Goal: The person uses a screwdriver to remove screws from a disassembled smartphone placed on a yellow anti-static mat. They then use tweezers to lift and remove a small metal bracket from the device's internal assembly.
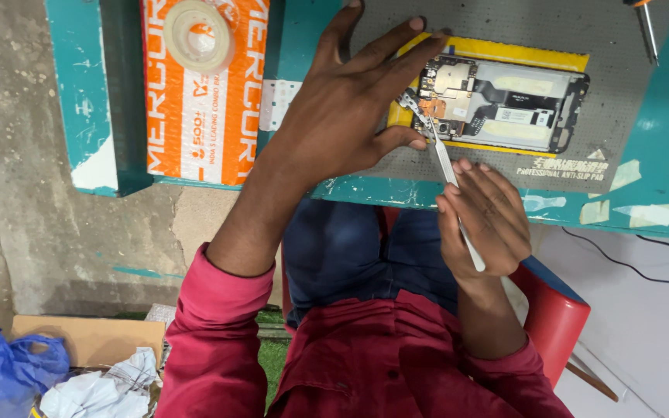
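An opened phone (pixel 505 104) with its back cover off lies on a grey anti-slip mat (pixel 582 31), over a yellow sheet. My left hand (pixel 342 108) rests on the phone's left end, fingers spread, thumb pressing near its lower corner. My right hand (pixel 485 220) grips metal tweezers (pixel 441 151), whose tips reach a small metal part at the phone's lower-left circuit board area.
The mat lies on a teal table (pixel 660 178) with tape scraps along the edge. An orange padded envelope (pixel 203 116) with a tape roll (pixel 197 35) lies to the left. A screwdriver (pixel 648 31) lies at the top right. A cardboard box with a blue bag (pixel 9 364) stands on the floor.
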